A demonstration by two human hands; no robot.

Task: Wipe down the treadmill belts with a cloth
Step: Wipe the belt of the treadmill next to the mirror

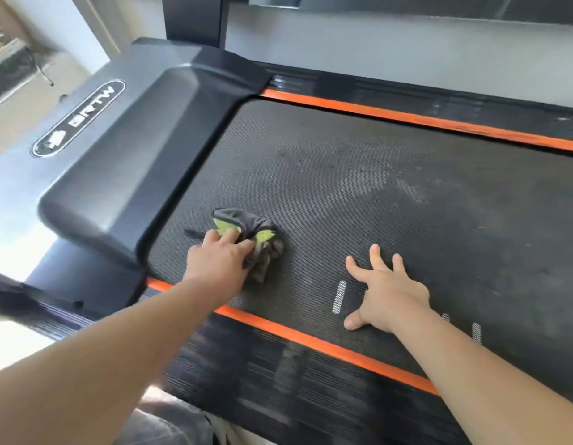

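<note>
Head cam: left hand (219, 256) has the grey-green cloth (258, 242) bunched under curled fingers, pressed onto the treadmill belt (391, 194) right by the motor cover (144, 149). Right hand (386, 293) sits flat beside it, fingers spread, holding nothing, probably bracing. Dusty smears beyond both hands look unwiped.

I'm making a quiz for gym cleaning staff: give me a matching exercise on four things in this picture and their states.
1. cloth
2. right hand
3. side stripe
4. motor cover

a. orange
b. spread flat on the belt
c. bunched under the left hand
d. bears an oval logo

Pairs: 1-c, 2-b, 3-a, 4-d
</note>
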